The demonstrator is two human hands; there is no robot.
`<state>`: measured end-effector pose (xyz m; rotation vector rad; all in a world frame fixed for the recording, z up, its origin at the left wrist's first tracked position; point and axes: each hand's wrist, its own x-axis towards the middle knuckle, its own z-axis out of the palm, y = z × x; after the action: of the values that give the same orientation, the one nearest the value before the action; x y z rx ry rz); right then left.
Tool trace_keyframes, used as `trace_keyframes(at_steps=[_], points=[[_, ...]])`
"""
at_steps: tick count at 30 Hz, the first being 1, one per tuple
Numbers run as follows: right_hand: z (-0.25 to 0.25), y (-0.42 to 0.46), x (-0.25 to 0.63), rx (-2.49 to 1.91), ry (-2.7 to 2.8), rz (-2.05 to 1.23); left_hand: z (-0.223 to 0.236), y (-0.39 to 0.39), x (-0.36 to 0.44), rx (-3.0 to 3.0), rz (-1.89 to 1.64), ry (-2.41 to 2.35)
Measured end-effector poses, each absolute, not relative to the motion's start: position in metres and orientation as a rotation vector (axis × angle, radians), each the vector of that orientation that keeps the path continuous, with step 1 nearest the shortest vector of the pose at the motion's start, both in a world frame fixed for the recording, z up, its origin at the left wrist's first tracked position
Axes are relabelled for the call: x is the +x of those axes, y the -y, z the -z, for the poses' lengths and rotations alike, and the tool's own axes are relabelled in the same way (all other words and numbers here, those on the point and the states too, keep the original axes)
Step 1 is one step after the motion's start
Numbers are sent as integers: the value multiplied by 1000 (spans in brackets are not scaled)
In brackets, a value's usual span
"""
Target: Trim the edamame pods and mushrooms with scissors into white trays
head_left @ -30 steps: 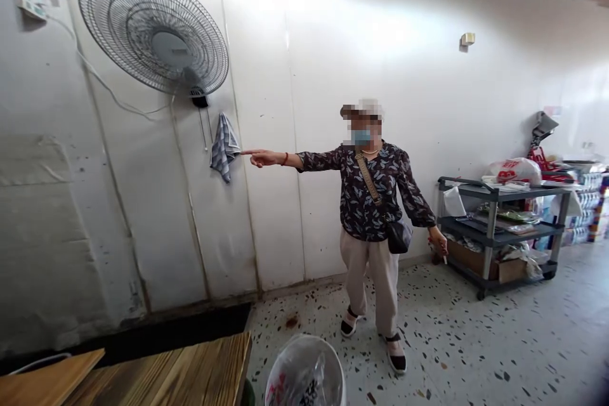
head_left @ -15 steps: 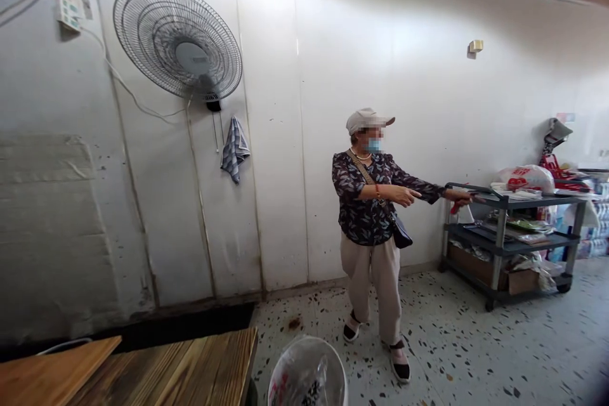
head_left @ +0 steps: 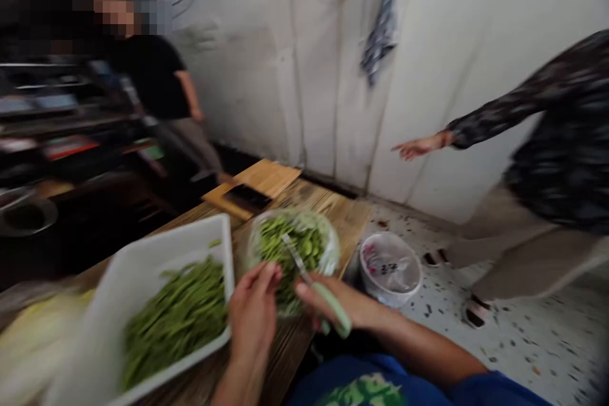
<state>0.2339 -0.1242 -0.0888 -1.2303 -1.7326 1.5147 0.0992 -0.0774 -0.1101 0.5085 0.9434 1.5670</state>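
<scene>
My right hand grips a pair of scissors with pale green handles, the blades angled over a clear plastic-lined bowl on the wooden table. Cut green pods lie inside that bowl. Just left of the scissors, my left hand is closed, thumb and fingertips pressed together at the bowl's near edge; what they hold, if anything, is too blurred to tell. To its left stands a white plastic tub, with a heap of green pods in it.
A phone rests on a wooden board behind the bowl. A lined bucket stands on the floor to the right. One person is at the back left; another person's arm points in from the right.
My view has swung down and left. Both my hands, the scissors, the tub and the bowl have come into sight; the wall fan and cart have left it.
</scene>
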Motion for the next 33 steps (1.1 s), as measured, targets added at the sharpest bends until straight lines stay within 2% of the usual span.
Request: trace_keyframes(at_steps=[3, 9, 17, 22, 25, 33], points=[[105, 120, 229, -1280, 1592, -1533, 125, 84, 74, 361, -1616, -994], [105, 115, 230, -1229, 1709, -1551, 125, 80, 85, 405, -1553, -943], [116, 109, 230, -1398, 1676, -1516, 139, 77, 85, 520, -1488, -1061], [112, 115, 244, -1298, 1676, -1599, 139, 68, 73, 796, -1449, -1105], [106, 119, 253, -1184, 1734, -1601, 136, 64, 63, 1030, -1294, -1166], [104, 118, 262, -1287, 1798, -1506, 127, 70, 53, 1529, -997, -1291]])
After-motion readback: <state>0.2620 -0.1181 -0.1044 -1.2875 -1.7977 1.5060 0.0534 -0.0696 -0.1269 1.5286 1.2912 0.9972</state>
